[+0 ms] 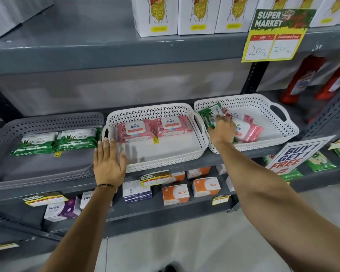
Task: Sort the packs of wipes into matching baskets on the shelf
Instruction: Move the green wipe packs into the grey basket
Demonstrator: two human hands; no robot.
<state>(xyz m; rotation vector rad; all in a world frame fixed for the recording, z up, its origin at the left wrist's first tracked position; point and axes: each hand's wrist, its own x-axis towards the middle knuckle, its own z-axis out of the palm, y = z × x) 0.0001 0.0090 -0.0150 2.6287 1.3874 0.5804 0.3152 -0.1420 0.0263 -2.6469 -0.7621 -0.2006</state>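
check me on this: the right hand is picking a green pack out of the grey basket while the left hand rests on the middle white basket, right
Not quite. In the head view the right hand grips the green pack in the right-hand white basket, where green and pink packs are mixed, not the grey basket. The left hand does rest on the middle white basket.

"kara" on pink packs [134,130]; "BUY 1 GET 1 FREE" sign [294,154].

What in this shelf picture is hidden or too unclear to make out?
Head view only:
- Packs under the right hand in the right basket: the hand hides how many.
- Green pack: grip partly hidden by the hand.
- Grey basket: left end cut off by the frame edge.
- Shelf price tags: print blurred.
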